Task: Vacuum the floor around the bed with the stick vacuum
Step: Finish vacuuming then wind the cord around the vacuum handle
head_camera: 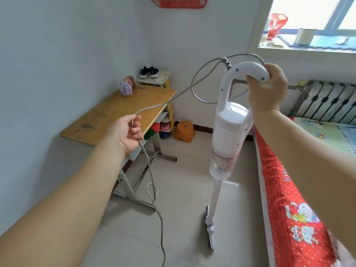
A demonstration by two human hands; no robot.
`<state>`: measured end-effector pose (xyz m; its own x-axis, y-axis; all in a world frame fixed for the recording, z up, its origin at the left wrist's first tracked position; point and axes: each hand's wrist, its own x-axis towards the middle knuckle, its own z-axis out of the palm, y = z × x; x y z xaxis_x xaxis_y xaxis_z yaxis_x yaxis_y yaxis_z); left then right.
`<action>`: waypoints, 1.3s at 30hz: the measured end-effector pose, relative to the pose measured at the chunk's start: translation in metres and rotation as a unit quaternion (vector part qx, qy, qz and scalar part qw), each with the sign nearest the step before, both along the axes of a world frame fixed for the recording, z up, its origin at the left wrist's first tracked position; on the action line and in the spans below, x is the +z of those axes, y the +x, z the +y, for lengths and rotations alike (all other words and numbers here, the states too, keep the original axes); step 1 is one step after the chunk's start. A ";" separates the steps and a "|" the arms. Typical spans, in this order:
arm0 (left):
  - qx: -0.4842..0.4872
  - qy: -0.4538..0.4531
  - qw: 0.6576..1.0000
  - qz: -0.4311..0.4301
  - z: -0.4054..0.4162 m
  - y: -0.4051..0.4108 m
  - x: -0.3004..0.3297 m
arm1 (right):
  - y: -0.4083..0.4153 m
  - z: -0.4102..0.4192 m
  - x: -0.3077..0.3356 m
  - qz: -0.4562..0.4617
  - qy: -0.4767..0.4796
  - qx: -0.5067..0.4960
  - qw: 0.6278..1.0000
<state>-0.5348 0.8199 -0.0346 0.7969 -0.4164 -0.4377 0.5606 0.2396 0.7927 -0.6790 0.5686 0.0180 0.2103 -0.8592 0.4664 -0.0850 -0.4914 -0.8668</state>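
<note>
Head view: right hand [267, 87] clenched on the handle of the stick vacuum [229, 130], upright on the floor [183, 189] beside the bed [285, 199], left hand [127, 132] gripping the cord [152, 182], whose slack loop risks snagging the desk [115, 114] legs.

White stick vacuum [229, 130] stands nearly upright, floor head [210, 235] on pale tiles at five o'clock; clear bin seemingly holding dust; grey cord [154, 189] trails toward seven.

Pale walls, tiled floor [183, 189], wooden desk [115, 112], prob. radiator [331, 101].
</note>
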 end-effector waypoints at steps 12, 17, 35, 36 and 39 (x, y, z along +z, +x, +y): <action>0.001 -0.122 0.985 -0.123 -0.209 0.082 0.039 | 0.099 -0.152 0.009 -0.094 0.114 0.002 0.989; 0.040 -0.117 0.979 -0.161 -0.308 0.136 0.044 | 0.151 -0.247 0.020 -0.139 0.211 0.045 0.967; 0.049 -0.063 0.985 -0.156 -0.516 0.330 -0.017 | 0.361 -0.422 0.000 -0.158 0.168 0.072 0.970; 0.041 -0.062 0.987 -0.145 -0.532 0.347 -0.020 | 0.377 -0.433 0.003 -0.154 0.171 0.060 0.971; 0.011 -0.045 0.990 -0.132 -0.567 0.381 -0.025 | 0.412 -0.457 0.005 -0.149 0.188 0.051 0.969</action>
<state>-0.1539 0.2533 -0.0594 0.8877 -0.4258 -0.1750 0.3310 0.3261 0.8855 -0.2674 0.1118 0.0229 0.2067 -0.9620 0.1783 0.2299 -0.1294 -0.9646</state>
